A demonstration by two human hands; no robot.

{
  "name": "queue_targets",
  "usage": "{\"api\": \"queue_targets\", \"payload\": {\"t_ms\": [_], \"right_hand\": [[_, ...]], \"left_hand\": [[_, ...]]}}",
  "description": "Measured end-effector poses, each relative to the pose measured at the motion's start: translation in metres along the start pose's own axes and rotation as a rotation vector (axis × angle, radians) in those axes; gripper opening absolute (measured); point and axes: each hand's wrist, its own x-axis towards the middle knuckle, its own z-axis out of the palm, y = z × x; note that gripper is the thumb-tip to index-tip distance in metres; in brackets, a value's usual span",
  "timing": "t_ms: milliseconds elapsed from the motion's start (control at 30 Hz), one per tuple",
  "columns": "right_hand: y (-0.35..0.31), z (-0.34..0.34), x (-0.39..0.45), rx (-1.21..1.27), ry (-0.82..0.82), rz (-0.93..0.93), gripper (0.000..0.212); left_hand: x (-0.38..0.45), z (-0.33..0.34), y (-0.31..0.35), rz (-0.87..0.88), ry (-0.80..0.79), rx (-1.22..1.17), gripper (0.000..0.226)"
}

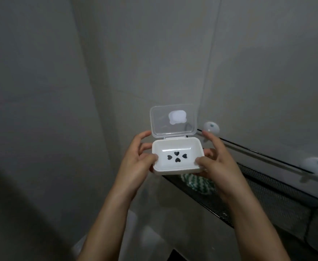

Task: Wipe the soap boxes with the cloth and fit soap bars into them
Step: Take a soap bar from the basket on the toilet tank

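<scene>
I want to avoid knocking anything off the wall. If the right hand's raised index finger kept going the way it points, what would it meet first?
Probably the white suction cup on the wall, just beyond the right hand; its index finger points up towards it, though depth is unclear.

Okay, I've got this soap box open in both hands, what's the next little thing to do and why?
Probably free your right hand and reach for the green-and-white cloth on the mesh shelf just below: the soap box is empty, lid up, ready for wiping. Left hand keeps holding.

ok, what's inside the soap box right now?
No soap. The soap box is open, its bare white tray showing four heart-shaped holes. What lies under it is mostly hidden.
</scene>
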Motion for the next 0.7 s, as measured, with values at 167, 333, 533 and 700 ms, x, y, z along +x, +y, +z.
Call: {"api": "queue_targets", "payload": {"t_ms": [167, 333, 533, 700], "right_hand": [[0.011, 0.020, -0.003, -0.016, -0.184, -0.001, 0.073], [0.025, 0.055, -0.017, 0.032, -0.388, 0.056, 0.063], [0.031, 0.101, -0.047, 0.073, -0.589, 0.083, 0.054], [0.025, 0.142, -0.087, 0.058, -0.774, 0.086, 0.056]], "left_hand": [[-0.040, -0.020, -0.001, 0.001, 0.129, 0.066, 0.074], [-0.090, -0.045, -0.010, -0.048, 0.314, 0.131, 0.075], [-0.154, -0.080, -0.016, -0.086, 0.489, 0.133, 0.069], [-0.216, -0.111, -0.014, -0.083, 0.611, 0.135, 0.071]]}}
